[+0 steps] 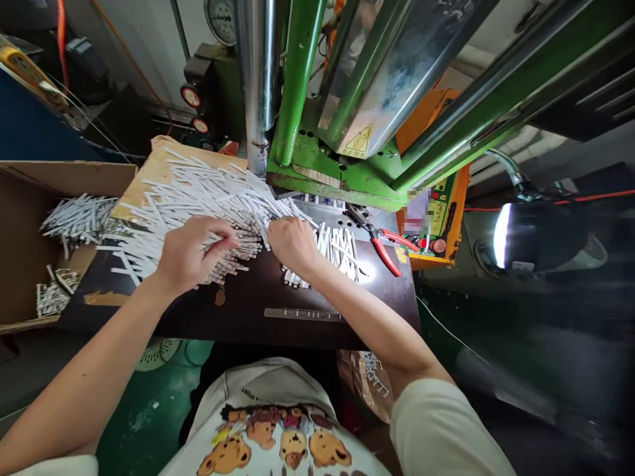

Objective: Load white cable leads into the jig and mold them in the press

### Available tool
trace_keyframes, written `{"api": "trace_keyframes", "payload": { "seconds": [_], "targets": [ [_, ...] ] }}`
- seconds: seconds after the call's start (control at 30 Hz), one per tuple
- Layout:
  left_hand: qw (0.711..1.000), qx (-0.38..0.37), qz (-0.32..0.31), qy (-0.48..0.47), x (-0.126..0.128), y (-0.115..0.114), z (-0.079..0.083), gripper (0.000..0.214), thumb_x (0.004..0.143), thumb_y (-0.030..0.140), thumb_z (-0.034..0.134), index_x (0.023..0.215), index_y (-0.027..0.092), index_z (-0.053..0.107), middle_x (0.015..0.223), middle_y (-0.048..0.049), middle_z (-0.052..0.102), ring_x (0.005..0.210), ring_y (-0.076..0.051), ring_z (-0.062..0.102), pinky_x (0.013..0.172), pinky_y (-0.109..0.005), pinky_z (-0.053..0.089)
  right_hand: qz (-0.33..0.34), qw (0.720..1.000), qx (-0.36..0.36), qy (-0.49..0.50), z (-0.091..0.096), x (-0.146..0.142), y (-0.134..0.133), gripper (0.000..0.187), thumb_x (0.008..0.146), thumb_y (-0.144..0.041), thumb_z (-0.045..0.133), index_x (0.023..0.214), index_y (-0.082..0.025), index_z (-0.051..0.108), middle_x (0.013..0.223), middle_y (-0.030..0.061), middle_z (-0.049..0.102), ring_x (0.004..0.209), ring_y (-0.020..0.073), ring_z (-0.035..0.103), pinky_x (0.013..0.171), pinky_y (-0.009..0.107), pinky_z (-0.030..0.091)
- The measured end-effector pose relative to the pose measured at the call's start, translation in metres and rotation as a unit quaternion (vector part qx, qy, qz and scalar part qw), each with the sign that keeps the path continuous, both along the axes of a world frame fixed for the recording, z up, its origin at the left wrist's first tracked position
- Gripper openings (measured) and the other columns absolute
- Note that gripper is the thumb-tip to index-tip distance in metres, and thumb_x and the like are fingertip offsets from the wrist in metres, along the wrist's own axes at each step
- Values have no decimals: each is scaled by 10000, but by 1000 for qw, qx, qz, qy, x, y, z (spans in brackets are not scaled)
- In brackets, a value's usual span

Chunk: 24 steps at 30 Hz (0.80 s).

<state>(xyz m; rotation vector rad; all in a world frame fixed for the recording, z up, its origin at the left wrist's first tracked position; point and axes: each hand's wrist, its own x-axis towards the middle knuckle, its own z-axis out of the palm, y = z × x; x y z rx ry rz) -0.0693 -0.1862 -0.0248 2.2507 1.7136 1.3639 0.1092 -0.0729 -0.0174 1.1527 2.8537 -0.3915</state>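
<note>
My left hand (196, 250) is over the near side of a large heap of thin white strips (183, 192). Its thumb and fingers are curled together in a pinch, and whatever they may hold is too small to make out. Closed like a loose fist, my right hand (294, 243) is between that heap and a smaller group of white strips (340, 251); its fingertips are hidden. A narrow clear slotted bar (302, 314) lies on the dark table (238, 317) near its front edge.
A green press (337, 178) with metal columns rises behind the table. Red-handled pliers (389, 250) lie at the right, before an orange control box (449, 218). A lit lamp (503, 235) is further right. A cardboard box (20, 244) with more strips stands left.
</note>
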Motion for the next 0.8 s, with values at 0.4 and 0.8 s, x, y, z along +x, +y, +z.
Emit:
{"api": "trace_keyframes", "payload": {
  "seconds": [0.4,0.8],
  "targets": [
    [952,-105,16,-286,76,-55,-6,257,848,75,687,1037,242,737,960,19,732,799,-94,693,689,-205,598,-41,979,-50,195,4,170,-89,308,980,-106,385,1068,-209,663,893,63,626,831,167,585,748,297,491],
    [987,-114,-107,29,145,-54,-24,86,930,123,593,1003,149,631,1011,-48,724,904,-173,668,864,-352,486,-14,949,17,315,-24,178,-111,124,907,-120,605,990,-201,650,1054,90,738,965,177,691,836,338,571]
  ]
}}
